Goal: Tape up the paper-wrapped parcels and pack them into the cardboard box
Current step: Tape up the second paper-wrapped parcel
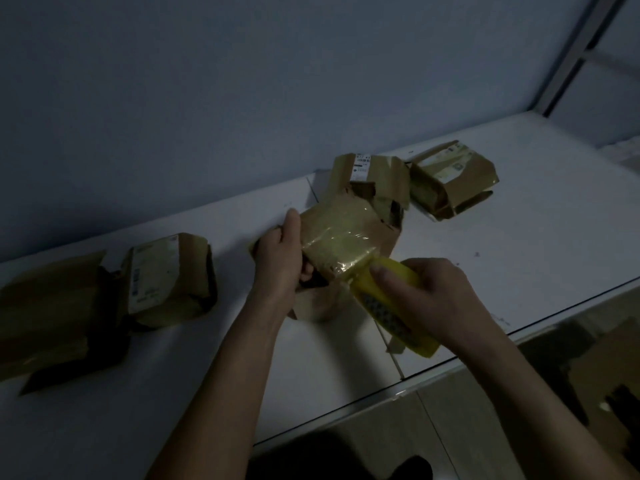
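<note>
Right hand (426, 299) is gripping the tape roll (391, 303), left hand (280, 258) clutching the parcel (343, 237) (half-taped); slack tape risks wrinkling.

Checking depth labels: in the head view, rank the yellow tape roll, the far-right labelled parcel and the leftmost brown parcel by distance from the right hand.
1. Yellow tape roll: in the right hand.
2. Far-right labelled parcel: beyond, by the wall.
3. Leftmost brown parcel: far left.
</note>
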